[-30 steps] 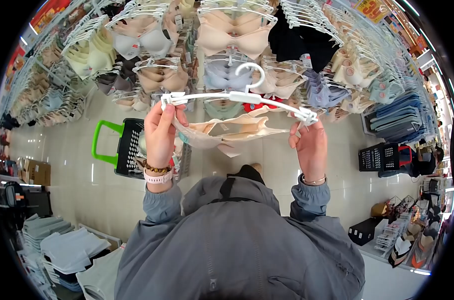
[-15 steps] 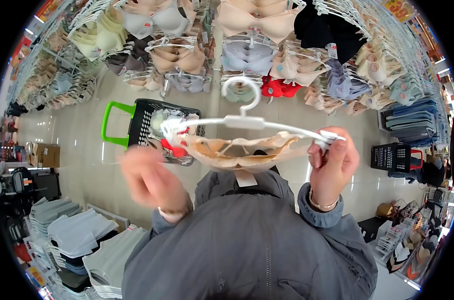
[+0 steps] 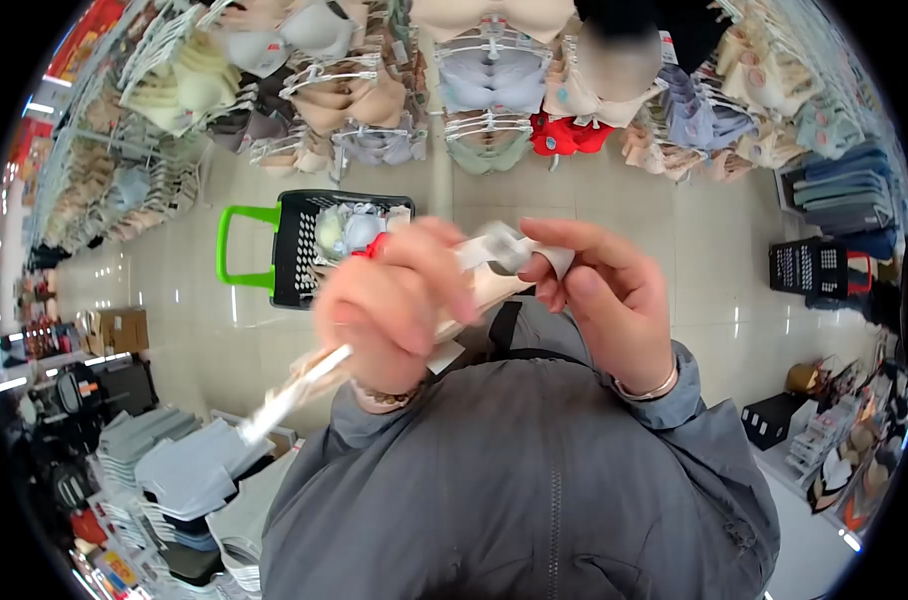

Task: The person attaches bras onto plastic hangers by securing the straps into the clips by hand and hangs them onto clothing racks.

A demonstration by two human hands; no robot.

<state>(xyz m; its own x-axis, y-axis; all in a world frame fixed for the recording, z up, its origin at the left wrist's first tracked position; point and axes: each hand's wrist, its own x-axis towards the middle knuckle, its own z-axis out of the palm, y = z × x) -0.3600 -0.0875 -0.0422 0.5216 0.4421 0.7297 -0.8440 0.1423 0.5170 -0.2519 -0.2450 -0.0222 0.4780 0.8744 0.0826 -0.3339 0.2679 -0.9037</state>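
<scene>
In the head view, my left hand point(image 3: 394, 300) is wrapped round the middle of a white plastic hanger point(image 3: 309, 385) with a beige bra point(image 3: 502, 288) on it. The hanger lies tilted, one end pointing down and left and the other up and right. At that upper end the thumb and fingers of my right hand point(image 3: 614, 300) are closed round a pale end piece of the bra. Motion blurs my left hand and the hanger, and my left fingers cover much of the bra.
A black shopping basket point(image 3: 299, 215) with a green handle stands on the floor ahead, holding several garments. Racks of bras point(image 3: 489, 75) line the far side. Folded clothes point(image 3: 189, 470) lie at the lower left. Another black basket point(image 3: 809, 268) with a red handle is at right.
The hanger has swung from level to tilted, and its hook is no longer visible. My left hand, free before, has taken hold of it. My right hand has moved left.
</scene>
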